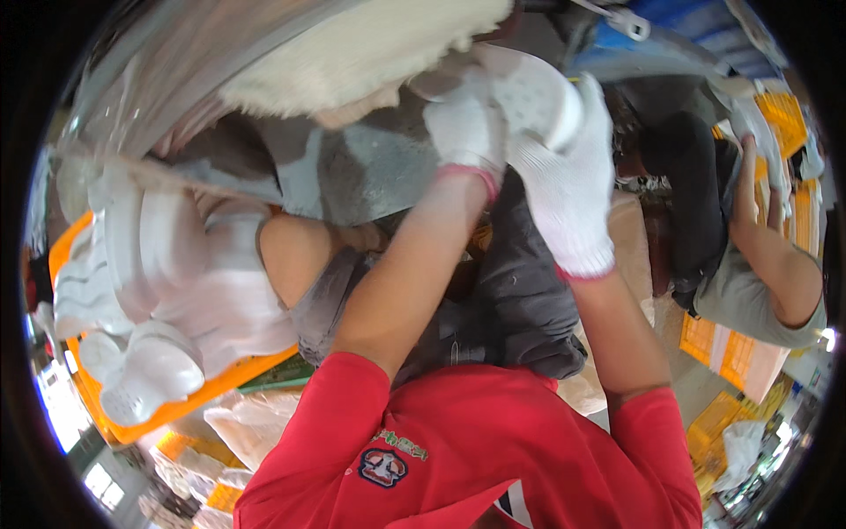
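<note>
A white rounded piece (536, 93) with small dark dots, perhaps holes, is held between my two hands at the upper middle. My left hand (465, 128), in a white knit glove with a pink cuff, grips its left side; motion blurs the fingers somewhat. On the right, my right hand (568, 185), gloved alike, curls round the lower and right edge, thumb in front. Just left of the piece is a large cream fluffy wheel (370, 57), its edge smeared by motion. Whether the piece touches the wheel is hidden near my left fingers.
An orange crate (211, 383) at left is heaped with white glossy pieces (167, 247), some dotted with holes. Below the wheel is a grey metal surface (352, 167). At right, another person (767, 264) sits near yellow crates (784, 123). Wrapped bundles lie around.
</note>
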### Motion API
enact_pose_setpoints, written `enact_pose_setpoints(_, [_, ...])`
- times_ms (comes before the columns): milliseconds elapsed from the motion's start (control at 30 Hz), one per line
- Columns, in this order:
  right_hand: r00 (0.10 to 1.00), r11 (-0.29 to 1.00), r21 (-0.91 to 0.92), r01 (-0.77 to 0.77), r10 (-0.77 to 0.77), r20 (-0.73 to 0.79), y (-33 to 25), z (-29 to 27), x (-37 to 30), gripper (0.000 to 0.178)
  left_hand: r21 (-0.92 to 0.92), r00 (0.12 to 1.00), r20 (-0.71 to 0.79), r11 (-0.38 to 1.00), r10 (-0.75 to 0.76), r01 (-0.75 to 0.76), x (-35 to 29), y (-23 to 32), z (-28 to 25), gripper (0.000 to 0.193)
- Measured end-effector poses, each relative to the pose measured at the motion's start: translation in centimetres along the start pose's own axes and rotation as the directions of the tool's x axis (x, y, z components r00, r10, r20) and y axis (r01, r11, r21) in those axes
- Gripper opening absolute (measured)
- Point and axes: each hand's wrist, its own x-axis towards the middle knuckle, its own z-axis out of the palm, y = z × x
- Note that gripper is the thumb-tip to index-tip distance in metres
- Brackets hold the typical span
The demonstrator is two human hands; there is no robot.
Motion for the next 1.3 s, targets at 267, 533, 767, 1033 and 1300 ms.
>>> enact_pose_setpoints(267, [0.856,0.744,-0.429,0.511,-0.396,0.333,3.6,4.9,8.3,0.042,0.35,0.867,0.454,0.936,-0.205,0.038,2.1,-10.4,-11.4,0.072])
enact_pose_setpoints(533, [0.904,0.958,0.273,-0.091,-0.035,0.425,2.1,3.7,6.6,0.061,-0.665,0.927,0.367,0.718,0.075,0.205,-3.5,-4.9,-6.0,0.05])
enact_pose_setpoints(767, [0.556,0.418,-0.371,0.83,-0.549,0.624,-0.5,-0.8,-0.2,0.046,-0.583,0.679,0.694,0.366,-0.241,0.725,-0.2,-4.3,-5.6,0.048])
enact_pose_setpoints(1033, [0.7,0.711,-0.171,0.682,-0.569,0.431,-0.1,5.1,-6.3,0.041,-0.718,0.897,0.441,-0.594,0.015,0.363,-3.4,-8.1,-6.7,0.069])
enact_pose_setpoints(1300, [0.763,0.732,-0.243,0.637,-0.552,0.337,-2.8,6.7,-4.0,0.039,-0.781,0.854,0.513,-0.458,-0.084,0.424,-1.5,-12.6,-2.9,0.057])
